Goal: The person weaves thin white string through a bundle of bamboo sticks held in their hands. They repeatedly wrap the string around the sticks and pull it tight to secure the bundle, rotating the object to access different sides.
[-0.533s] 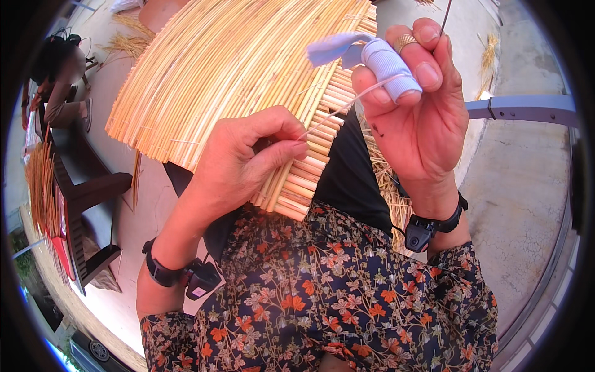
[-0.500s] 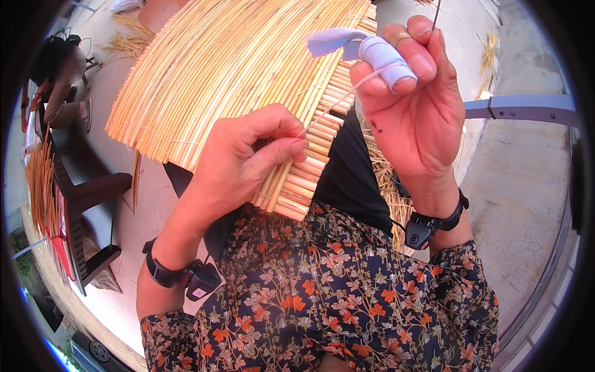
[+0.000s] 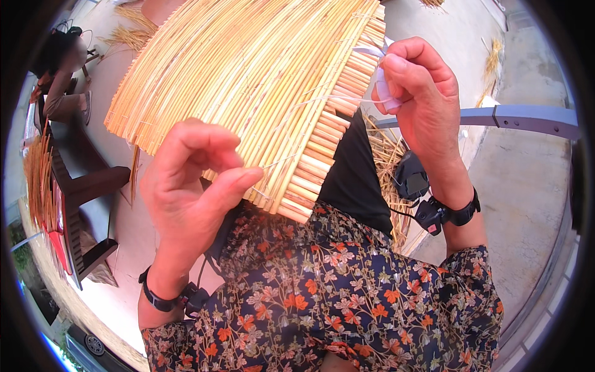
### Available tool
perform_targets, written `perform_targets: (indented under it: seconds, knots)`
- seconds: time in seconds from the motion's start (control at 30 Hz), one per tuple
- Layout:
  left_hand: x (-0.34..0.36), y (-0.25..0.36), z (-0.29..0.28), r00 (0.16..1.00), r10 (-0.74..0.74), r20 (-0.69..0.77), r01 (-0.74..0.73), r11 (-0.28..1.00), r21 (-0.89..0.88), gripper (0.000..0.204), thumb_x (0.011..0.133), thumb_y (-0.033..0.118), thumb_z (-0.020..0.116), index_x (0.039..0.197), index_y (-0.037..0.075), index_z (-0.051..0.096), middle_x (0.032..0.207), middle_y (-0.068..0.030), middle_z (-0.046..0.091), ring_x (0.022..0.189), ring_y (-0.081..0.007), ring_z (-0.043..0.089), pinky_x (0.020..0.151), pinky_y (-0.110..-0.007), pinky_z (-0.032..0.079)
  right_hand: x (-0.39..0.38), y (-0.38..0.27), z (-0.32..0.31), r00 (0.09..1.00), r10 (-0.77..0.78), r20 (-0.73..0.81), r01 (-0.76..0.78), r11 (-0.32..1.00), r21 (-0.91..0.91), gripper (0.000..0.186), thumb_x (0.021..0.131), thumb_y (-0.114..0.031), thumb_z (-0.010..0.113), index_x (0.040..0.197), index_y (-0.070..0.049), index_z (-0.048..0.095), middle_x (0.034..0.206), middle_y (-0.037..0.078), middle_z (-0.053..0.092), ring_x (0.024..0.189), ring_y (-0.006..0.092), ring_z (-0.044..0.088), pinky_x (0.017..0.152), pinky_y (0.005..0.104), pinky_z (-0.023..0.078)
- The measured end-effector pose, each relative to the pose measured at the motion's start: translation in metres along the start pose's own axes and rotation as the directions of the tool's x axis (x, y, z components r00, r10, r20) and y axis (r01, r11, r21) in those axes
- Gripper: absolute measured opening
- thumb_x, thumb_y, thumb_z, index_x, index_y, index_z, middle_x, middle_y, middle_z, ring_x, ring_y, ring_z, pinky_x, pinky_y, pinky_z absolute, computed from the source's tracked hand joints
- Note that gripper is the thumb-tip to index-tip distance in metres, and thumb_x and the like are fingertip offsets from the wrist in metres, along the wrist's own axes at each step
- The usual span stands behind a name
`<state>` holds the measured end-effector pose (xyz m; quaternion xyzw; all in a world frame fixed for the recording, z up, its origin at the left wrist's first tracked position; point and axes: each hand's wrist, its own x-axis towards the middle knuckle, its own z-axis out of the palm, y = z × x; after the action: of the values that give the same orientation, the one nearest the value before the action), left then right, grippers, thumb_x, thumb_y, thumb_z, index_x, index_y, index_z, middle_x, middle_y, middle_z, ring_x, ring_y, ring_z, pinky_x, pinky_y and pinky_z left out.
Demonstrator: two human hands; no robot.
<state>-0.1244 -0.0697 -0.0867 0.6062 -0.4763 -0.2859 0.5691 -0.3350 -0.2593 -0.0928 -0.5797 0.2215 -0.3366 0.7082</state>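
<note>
A mat of straw-coloured stalks (image 3: 217, 80) lies over my lap, with short cut stalks set crosswise along its right edge. My left hand (image 3: 192, 180) is at the near corner of the mat, thumb and forefinger pinching a thin pale thread (image 3: 280, 161) that runs to the stalks. Beyond the right edge, my right hand (image 3: 427, 93) is raised with curled fingers. A second stretch of white thread (image 3: 338, 97) runs taut from the mat to it. Pale lilac cloth (image 3: 382, 90) wraps one finger there. Whatever else its fingertips hold is hidden.
Loose straw (image 3: 384, 152) lies on the floor by my right knee. A grey-blue metal bar (image 3: 520, 118) crosses at the right. To the left are a dark wooden bench (image 3: 93, 186), upright straw bundles (image 3: 38, 180) and a seated person (image 3: 65, 93).
My left hand has drawn back left and down from the mat's edge, thread in its fingers. My right hand has turned over and lowered; the thin dark needle seen above it earlier is out of sight.
</note>
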Motion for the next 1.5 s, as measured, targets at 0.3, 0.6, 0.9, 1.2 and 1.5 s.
perform_targets:
  seconds: [0.3, 0.6, 0.9, 1.2, 1.5]
  knots:
    - [-0.072, -0.029, 0.0, 0.577, -0.618, 0.535, 0.812, 0.509, -0.287, 0.042, 0.089, 0.03, 0.072, 0.106, -0.007, 0.061, 0.069, -0.0082, 0.065, 0.054, -0.0115, 0.06, 0.046, -0.022, 0.044, -0.016, -0.003, 0.027, 0.827, 0.081, 0.556, 0.392, 0.625, -0.675, 0.019, 0.08, 0.004, 0.07, 0.097, -0.002, 0.072, 0.086, 0.012, 0.071, 0.075, 0.0277, 0.069, 0.064, 0.0324, 0.053]
    - [-0.053, -0.023, 0.028, 0.65, -0.679, 0.34, 0.741, 0.468, -0.482, 0.051, 0.09, 0.026, 0.066, 0.127, -0.007, 0.051, 0.098, -0.015, 0.068, 0.054, -0.0145, 0.059, 0.044, -0.024, 0.047, -0.015, 0.003, 0.029, 0.899, 0.105, 0.426, 0.248, 0.681, -0.69, 0.019, 0.087, -0.007, 0.069, 0.106, -0.004, 0.072, 0.083, 0.014, 0.069, 0.072, 0.0291, 0.067, 0.065, 0.0333, 0.052]
    - [-0.051, -0.019, 0.029, 0.631, -0.712, 0.306, 0.737, 0.429, -0.522, 0.046, 0.088, 0.016, 0.067, 0.125, -0.007, 0.053, 0.1, -0.013, 0.068, 0.056, -0.0112, 0.056, 0.045, -0.022, 0.043, -0.013, -0.012, 0.035, 0.813, 0.102, 0.574, 0.446, 0.526, -0.725, 0.032, 0.081, 0.007, 0.068, 0.11, -0.006, 0.072, 0.086, 0.012, 0.07, 0.069, 0.0262, 0.066, 0.06, 0.0315, 0.051]
    - [-0.05, -0.016, 0.029, 0.619, -0.725, 0.302, 0.742, 0.412, -0.529, 0.045, 0.088, 0.014, 0.067, 0.126, -0.005, 0.052, 0.102, -0.0122, 0.067, 0.058, -0.0121, 0.056, 0.046, -0.023, 0.044, -0.008, -0.004, 0.036, 0.773, 0.21, 0.598, 0.372, 0.615, -0.696, 0.029, 0.082, 0.003, 0.069, 0.111, -0.005, 0.071, 0.088, 0.014, 0.07, 0.076, 0.0298, 0.069, 0.065, 0.0362, 0.053]
    - [-0.05, -0.015, 0.028, 0.611, -0.729, 0.308, 0.744, 0.397, -0.538, 0.047, 0.087, 0.015, 0.067, 0.127, -0.004, 0.05, 0.104, -0.0118, 0.065, 0.063, -0.0116, 0.058, 0.046, -0.023, 0.045, -0.006, -0.01, 0.039, 0.809, 0.306, 0.502, 0.232, 0.618, -0.751, 0.015, 0.086, -0.013, 0.069, 0.101, -0.008, 0.072, 0.079, 0.017, 0.066, 0.076, 0.037, 0.065, 0.067, 0.0424, 0.051]
